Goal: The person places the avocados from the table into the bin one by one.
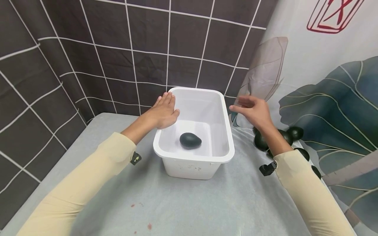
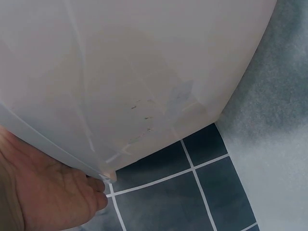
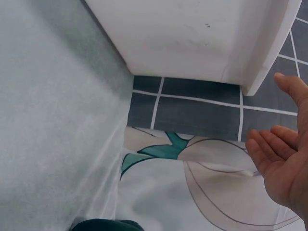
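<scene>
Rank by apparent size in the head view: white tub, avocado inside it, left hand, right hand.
1. white tub, clearly largest.
2. left hand and right hand: look about alike, so no ranking between them.
3. avocado in the tub, smallest, though only slightly smaller than the hands.

Head cam sits high, looking forward and down over the table, so you get the whole white tub (image 1: 193, 131) plus both sleeves; left wrist cam is jammed right up against the tub's outer wall (image 2: 144, 72), looking along it toward the grid-patterned cloth (image 2: 192, 192); right wrist cam sits low by the tub's other side (image 3: 192, 38), facing the same cloth (image 3: 192, 106); all three share the tub and that backdrop.
</scene>
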The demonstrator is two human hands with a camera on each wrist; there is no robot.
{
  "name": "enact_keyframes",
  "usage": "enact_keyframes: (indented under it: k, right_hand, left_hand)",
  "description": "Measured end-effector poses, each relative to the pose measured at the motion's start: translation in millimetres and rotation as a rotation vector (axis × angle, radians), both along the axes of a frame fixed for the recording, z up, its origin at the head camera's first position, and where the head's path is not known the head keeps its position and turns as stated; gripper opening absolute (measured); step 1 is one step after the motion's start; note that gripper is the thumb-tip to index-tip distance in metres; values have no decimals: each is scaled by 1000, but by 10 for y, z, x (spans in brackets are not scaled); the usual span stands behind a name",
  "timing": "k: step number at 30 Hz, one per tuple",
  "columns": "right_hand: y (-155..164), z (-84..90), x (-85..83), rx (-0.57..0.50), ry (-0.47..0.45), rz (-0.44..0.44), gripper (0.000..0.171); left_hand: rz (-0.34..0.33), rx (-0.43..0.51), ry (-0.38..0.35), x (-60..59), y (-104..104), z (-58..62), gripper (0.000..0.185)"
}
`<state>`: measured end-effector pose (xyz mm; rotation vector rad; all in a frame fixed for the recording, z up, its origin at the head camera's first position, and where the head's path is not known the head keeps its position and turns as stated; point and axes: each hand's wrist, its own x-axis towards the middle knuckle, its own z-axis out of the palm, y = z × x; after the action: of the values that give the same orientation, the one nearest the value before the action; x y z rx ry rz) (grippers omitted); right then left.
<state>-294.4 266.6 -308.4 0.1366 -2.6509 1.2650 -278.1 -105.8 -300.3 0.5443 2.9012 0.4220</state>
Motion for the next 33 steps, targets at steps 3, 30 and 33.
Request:
enact_keyframes:
  k: [3, 30, 33]
  right_hand:
    - [37, -15, 16, -11, -3, -5, 77]
    - [285, -169, 194, 55, -15, -24, 75]
    - [307, -218, 207, 60, -10, -11, 73]
  left_hand:
    - [1, -2, -2, -4, 1, 1, 80]
    - [2, 7, -1, 17, 0, 17, 80]
    - [3, 6, 0, 17, 1, 14, 80]
